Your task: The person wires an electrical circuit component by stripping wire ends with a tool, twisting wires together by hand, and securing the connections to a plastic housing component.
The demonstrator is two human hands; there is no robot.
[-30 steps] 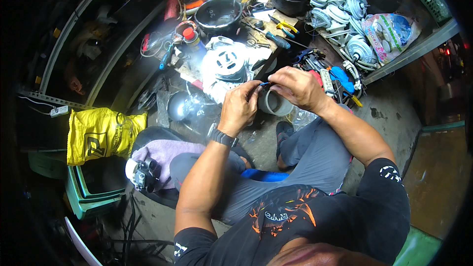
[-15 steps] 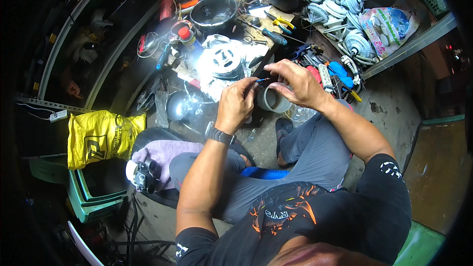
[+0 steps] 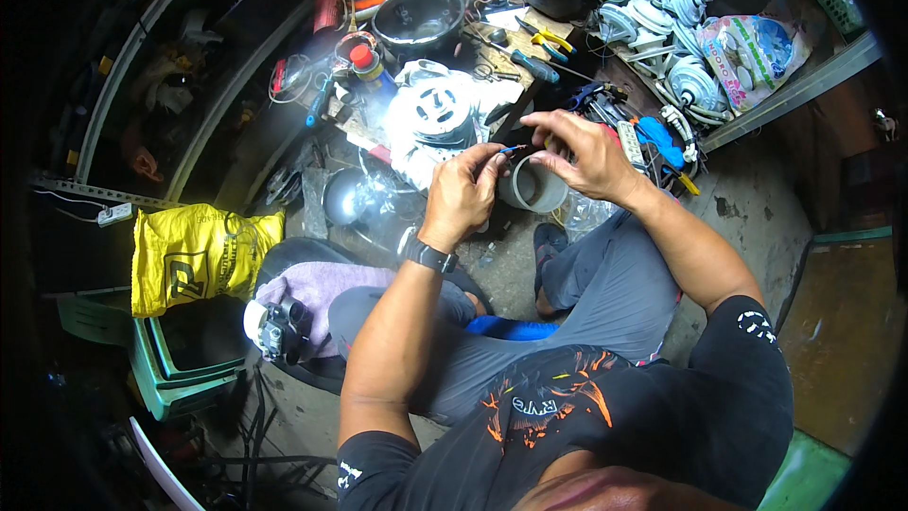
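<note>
Head view, left fingers (image 3: 481,155) pinching a blue wire (image 3: 511,149), right fingers (image 3: 556,124) parted just beside its tip

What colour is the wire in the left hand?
The wire is blue; it shows in the head view.

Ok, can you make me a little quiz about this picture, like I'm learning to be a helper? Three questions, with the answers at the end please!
1. Which hand pinches the thin blue piece?
2. True or false: the yellow bag is in the left half of the picture.
3. What colour is the cap on the container? A) green B) red C) white

Key: 1. Left hand. 2. True. 3. B.
</note>
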